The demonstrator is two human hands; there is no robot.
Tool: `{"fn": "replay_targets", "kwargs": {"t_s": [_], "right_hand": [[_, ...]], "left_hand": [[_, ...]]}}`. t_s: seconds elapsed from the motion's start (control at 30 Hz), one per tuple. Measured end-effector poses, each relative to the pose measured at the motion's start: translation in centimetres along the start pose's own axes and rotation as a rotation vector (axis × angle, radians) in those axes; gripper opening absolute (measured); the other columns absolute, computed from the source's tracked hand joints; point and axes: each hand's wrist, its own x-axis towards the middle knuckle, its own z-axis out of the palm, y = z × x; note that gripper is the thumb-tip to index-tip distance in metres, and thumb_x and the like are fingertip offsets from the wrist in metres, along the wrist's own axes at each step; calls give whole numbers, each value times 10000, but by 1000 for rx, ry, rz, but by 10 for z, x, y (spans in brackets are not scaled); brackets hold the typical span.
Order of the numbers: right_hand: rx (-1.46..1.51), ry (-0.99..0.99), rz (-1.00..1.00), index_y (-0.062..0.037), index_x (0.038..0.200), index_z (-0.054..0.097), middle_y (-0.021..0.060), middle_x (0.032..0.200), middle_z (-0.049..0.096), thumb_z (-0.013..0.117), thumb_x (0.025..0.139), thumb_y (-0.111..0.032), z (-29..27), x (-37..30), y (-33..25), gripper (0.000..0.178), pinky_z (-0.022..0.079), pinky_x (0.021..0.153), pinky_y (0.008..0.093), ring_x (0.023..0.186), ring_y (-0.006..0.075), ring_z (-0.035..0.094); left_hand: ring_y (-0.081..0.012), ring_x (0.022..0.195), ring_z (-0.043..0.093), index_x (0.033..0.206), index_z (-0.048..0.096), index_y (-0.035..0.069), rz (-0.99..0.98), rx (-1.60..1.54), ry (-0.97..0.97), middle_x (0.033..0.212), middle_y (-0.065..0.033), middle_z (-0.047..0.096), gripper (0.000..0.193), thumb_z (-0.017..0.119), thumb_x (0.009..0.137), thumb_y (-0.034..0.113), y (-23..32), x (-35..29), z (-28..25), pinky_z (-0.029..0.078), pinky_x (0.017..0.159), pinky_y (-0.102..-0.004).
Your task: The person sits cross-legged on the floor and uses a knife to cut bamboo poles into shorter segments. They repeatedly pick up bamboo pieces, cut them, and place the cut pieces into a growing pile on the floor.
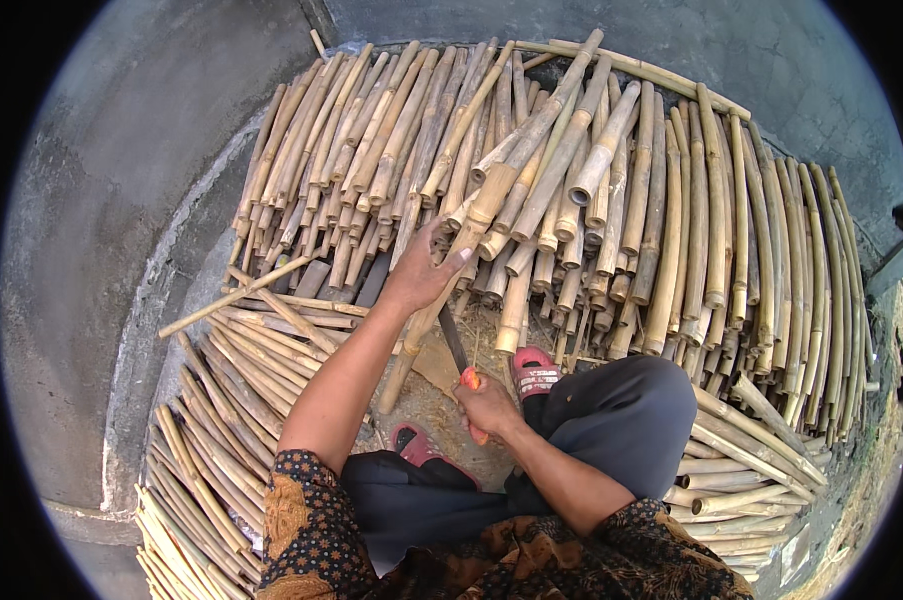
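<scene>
A long bamboo pole (487,196) slants from the top of the pile down to the ground between my feet. My left hand (423,270) is on its left side, with the thumb across the pole and the fingers partly out of sight. Just right of the pole's lower part is a long dark blade (453,337) pointing up and away from me. Its orange handle (478,436) is in the closed fist of my right hand (489,405). Whether the blade touches the bamboo, I cannot tell.
A big stack of cut bamboo poles (711,200) fills the far side against a grey wall (611,20). More poles (206,420) lie at my left, and another heap (741,490) at my right. My feet in red sandals (536,372) stand close to the blade.
</scene>
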Motion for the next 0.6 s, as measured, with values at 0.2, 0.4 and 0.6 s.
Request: {"fn": "replay_targets", "kwargs": {"t_s": [0.2, 0.4, 0.6], "right_hand": [[-230, 8, -30, -15, 929, 607, 137, 599, 615, 583, 916, -264, -5, -11, -1, 251, 473, 473, 417, 424, 242, 586], [-408, 20, -148, 3, 1032, 643, 246, 839, 702, 614, 884, -285, 13, -10, -3, 325, 544, 734, 471, 770, 405, 705], [-476, 107, -373, -20, 952, 627, 124, 736, 656, 642, 895, -257, 26, -21, -3, 244, 481, 585, 375, 626, 214, 650]], "left_hand": [[-269, 1183, 621, 1465, 424, 11, -57, -143, -66, 1288, -195, 646, 642, 699, 988, 340, -10, 18, -2, 482, 1018, -414], [-219, 1179, 596, 1446, 476, 3, 18, -96, 16, 1289, -155, 641, 598, 726, 973, 270, -16, -13, -27, 463, 1044, -367], [-240, 1075, 638, 1443, 497, -23, -7, -758, 47, 1091, -101, 641, 608, 628, 865, 112, -3, -52, -143, 507, 1047, -427]]}}
